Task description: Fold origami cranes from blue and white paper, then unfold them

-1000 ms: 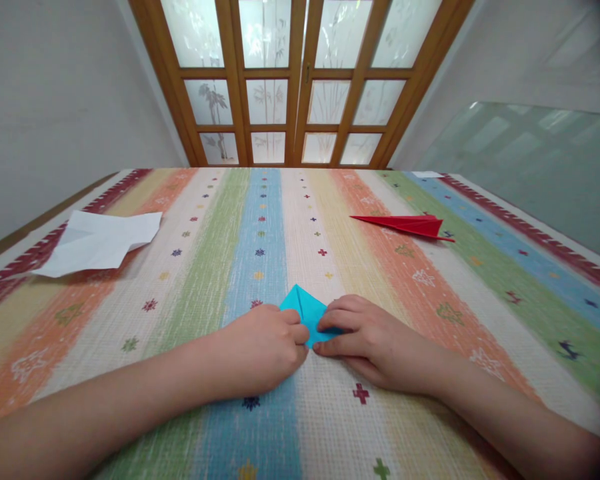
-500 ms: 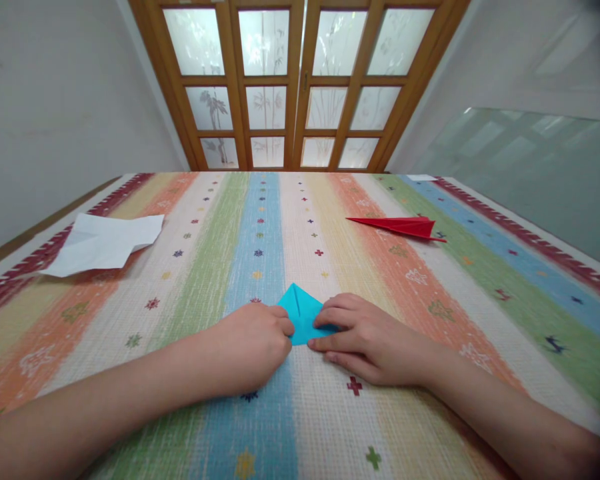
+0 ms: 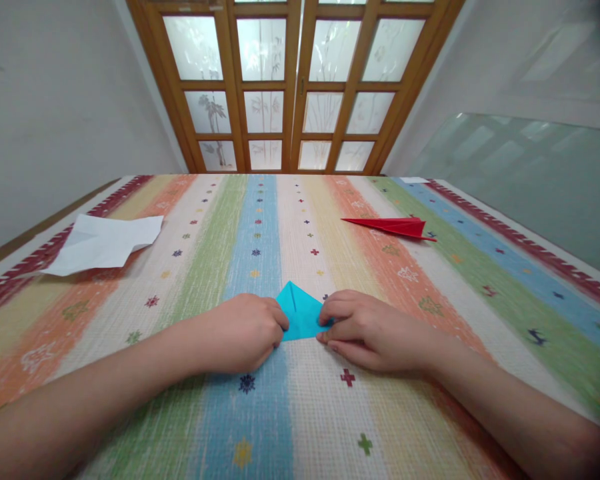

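Observation:
A small folded piece of cyan paper (image 3: 300, 313) lies on the striped mat (image 3: 280, 413), its point facing away from me. My left hand (image 3: 243, 332) is curled into a loose fist and presses on the paper's left edge. My right hand (image 3: 365, 329) pinches the right edge with thumb and fingertips. Both hands hide the outer parts of the paper.
A red paper plane (image 3: 391, 225) lies on the mat at the far right. A crumpled white sheet (image 3: 103, 241) rests at the far left edge. Wooden glazed doors (image 3: 290, 83) stand beyond the mat, and a glass panel (image 3: 520, 173) leans at the right.
The view has tilted down a little, so things sit slightly higher in frame. My hands have drawn a bit apart, exposing more of the cyan paper's lower edge.

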A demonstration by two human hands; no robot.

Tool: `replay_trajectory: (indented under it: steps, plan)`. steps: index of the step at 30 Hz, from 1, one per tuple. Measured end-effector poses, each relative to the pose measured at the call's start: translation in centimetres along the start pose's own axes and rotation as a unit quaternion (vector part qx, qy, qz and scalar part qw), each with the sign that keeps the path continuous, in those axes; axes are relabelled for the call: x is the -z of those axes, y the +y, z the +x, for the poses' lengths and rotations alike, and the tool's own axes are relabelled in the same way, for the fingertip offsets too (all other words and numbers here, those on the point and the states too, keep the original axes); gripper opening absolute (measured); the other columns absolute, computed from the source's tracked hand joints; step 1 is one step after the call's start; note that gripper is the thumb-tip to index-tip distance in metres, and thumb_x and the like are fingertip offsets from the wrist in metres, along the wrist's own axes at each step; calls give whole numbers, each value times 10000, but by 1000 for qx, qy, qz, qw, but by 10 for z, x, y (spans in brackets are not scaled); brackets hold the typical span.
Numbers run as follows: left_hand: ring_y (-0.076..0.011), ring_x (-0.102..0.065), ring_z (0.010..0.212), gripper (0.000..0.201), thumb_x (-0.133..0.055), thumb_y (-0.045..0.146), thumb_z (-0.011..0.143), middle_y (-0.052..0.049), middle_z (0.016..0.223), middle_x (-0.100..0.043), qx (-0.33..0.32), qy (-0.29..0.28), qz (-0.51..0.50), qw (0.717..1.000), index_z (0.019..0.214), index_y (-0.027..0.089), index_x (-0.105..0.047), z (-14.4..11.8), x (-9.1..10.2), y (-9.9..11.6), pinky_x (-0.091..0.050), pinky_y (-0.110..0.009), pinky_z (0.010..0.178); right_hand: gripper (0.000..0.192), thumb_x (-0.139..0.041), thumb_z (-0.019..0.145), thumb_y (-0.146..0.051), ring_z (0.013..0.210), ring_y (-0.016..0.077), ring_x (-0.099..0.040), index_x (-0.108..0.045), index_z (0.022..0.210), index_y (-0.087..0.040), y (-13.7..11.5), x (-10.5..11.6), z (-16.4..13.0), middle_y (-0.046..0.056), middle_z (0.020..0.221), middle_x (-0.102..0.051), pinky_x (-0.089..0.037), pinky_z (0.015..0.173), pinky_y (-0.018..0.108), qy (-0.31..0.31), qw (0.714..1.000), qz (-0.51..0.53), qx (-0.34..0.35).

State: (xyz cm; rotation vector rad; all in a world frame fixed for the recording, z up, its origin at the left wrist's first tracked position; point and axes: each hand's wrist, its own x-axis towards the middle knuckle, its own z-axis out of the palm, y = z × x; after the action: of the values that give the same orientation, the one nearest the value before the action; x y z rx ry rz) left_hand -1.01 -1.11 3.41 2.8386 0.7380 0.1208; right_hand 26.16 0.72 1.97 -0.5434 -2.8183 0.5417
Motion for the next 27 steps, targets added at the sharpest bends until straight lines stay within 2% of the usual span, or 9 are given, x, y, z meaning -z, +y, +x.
replay_trajectory:
  steps: [3,7,11,14,16,18,23,27]
  plan:
    - [-221,-677,890,237,-529,45,793,-46,865,-729,-12,-46,-19,999,713,182,-705,1,3,-2,-497,-310,815,212,-556,945,-166,940,195,-631,-761,946,-220,2,2,-1,63,985,-704,-479,863,361,-2,1000,24,3]
    - [-218,-679,924,246,-526,40,786,-36,944,-743,5,-42,-55,998,749,190,-718,1,1,-7,-496,-311,820,209,-549,915,-145,933,197,-633,-748,873,-192,9,1,-2,75,997,-708,-477,859,364,-7,998,58,5]
    - [-197,-667,891,248,-522,38,796,-27,894,-732,6,-5,-95,995,798,196,-714,3,-8,-17,-492,-302,822,196,-539,927,-166,912,200,-631,-717,848,-186,16,-10,-3,65,925,-718,-462,883,384,62,994,95,5]
    - [-192,-649,842,229,-516,64,828,-38,879,-714,45,64,-106,991,908,180,-696,6,-20,-23,-492,-309,796,177,-527,962,-191,872,189,-627,-702,981,-178,19,-20,-4,64,897,-712,-471,823,358,119,987,104,-40]
    - [-199,-646,869,229,-514,99,871,-51,938,-715,80,116,-110,984,1009,176,-679,7,-28,-25,-491,-323,808,196,-527,975,-202,867,189,-622,-680,1095,-180,20,-24,-4,68,923,-715,-468,783,345,142,984,87,-67]
    - [-209,-642,910,210,-525,144,915,-58,979,-716,93,142,-109,979,1064,179,-667,8,-35,-25,-487,-336,827,223,-524,983,-201,865,190,-619,-662,1157,-189,21,-26,-4,66,939,-721,-457,776,347,153,984,63,-67]
    - [-225,-617,893,113,-605,266,941,-44,890,-704,72,134,-77,985,956,179,-676,11,-42,-21,-463,-356,820,135,-601,959,-243,924,206,-610,-701,1047,-218,21,-29,0,45,946,-718,-418,877,404,132,991,2,-22]
    - [-238,-605,896,269,-671,451,896,-44,886,-686,70,119,-60,989,904,182,-666,12,-41,-16,-455,-377,818,130,-614,960,-277,956,209,-602,-706,1037,-227,17,-29,1,37,958,-713,-407,897,409,114,993,-6,-17]
